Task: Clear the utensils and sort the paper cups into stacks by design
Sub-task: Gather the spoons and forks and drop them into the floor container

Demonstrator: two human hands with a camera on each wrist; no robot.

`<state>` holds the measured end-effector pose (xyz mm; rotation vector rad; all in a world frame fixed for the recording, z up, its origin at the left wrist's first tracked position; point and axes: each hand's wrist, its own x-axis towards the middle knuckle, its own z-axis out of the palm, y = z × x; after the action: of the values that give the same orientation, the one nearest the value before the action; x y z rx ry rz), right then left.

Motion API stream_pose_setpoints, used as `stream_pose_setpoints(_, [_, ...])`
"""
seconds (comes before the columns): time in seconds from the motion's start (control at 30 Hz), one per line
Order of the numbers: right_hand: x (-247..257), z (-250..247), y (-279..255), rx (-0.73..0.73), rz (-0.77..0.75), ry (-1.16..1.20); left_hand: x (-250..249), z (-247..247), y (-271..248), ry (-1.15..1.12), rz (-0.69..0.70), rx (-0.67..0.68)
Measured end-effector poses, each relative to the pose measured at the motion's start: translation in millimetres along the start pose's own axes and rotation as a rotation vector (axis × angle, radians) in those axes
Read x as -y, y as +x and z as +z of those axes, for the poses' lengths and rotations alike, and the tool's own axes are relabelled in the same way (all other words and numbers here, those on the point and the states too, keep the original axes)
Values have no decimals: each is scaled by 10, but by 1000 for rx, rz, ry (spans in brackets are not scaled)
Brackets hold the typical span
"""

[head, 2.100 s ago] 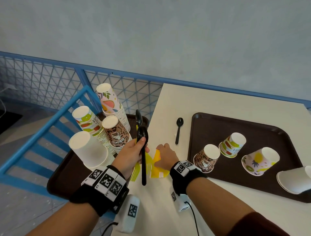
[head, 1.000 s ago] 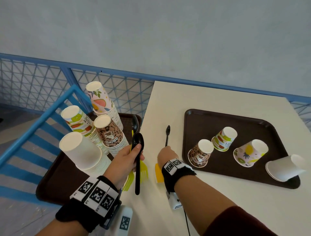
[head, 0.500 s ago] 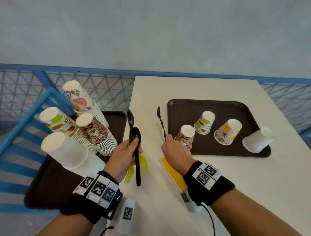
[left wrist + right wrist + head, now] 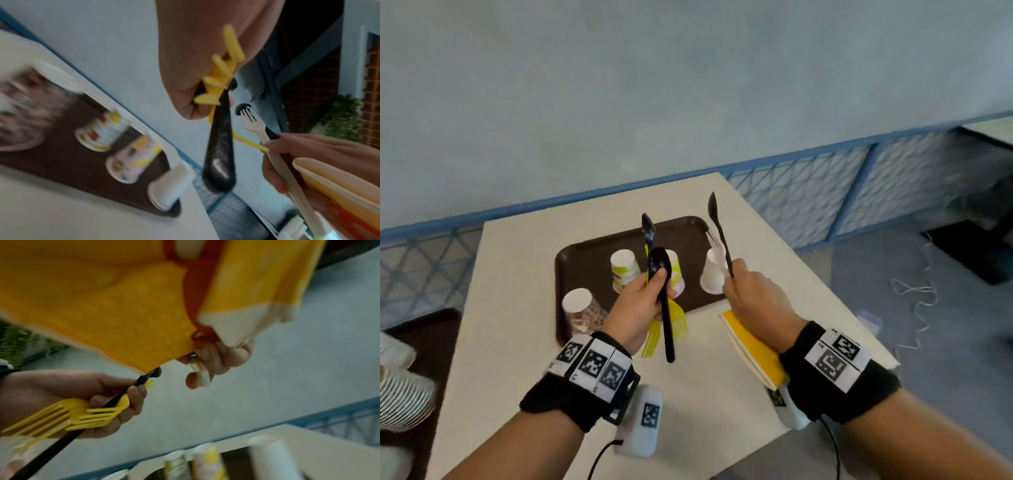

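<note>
My left hand [image 4: 659, 284] grips two black spoons [image 4: 661, 274] and yellow forks [image 4: 667, 325] above the table. The forks [image 4: 72, 417] point back past the wrist. My right hand [image 4: 732, 277] holds a black spoon [image 4: 717, 222], a white fork [image 4: 252, 123] and a folded yellow napkin [image 4: 750, 346]. Behind both hands a brown tray [image 4: 571, 250] carries upturned cups: a leopard cup [image 4: 582, 310], a fruit cup [image 4: 624, 270], a pink cup [image 4: 677, 270] partly hidden by my left hand, and a white cup [image 4: 714, 275] on its side.
A second brown tray [image 4: 438, 342] with stacked cups [image 4: 404, 394] sits at the far left edge of the head view. Blue mesh railing [image 4: 808, 205] borders the table [image 4: 517, 308]. A loose cable [image 4: 914, 308] lies on the floor to the right.
My right hand has picked the black spoon off the table and lifted it with the white fork and napkin. The view has swung right, pushing the stacked cups to the left edge.
</note>
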<state>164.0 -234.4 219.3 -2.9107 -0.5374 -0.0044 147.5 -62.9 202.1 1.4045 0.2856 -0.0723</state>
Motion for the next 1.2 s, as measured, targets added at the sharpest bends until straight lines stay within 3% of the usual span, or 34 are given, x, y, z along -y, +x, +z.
stream_pose_setpoints(0.2, [-1539, -387, -549, -132, 399, 269, 180, 1772, 200, 8, -34, 147])
stream_pose_setpoints(0.33, [-2479, -459, -922, -72, 587, 308, 362, 2838, 274, 33, -55, 256])
stream_pose_setpoints(0.57, [-3786, -299, -1455, -109, 902, 394, 695, 4146, 409, 118, -123, 426])
stream_pose_setpoints(0.7, [-4374, 81, -1805, -121, 1174, 518, 984, 4739, 479, 135, -150, 546])
stream_pose_setpoints(0.8, [-4670, 496, -2049, -11, 1300, 587, 1256, 5042, 537, 139, -157, 603])
stream_pose_setpoints(1.03, [-5229, 1923, -2521, 433, 1369, 694, 2002, 5582, 713, 141, -159, 627])
stream_pose_setpoints(1.13, [-5561, 2701, -2705, 500, 1405, 721, 2352, 5767, 846, 140, -168, 609])
stream_pose_setpoints(1.2, [-5570, 2779, -2697, 541, 1407, 729, 2572, 5867, 943, 151, -171, 603])
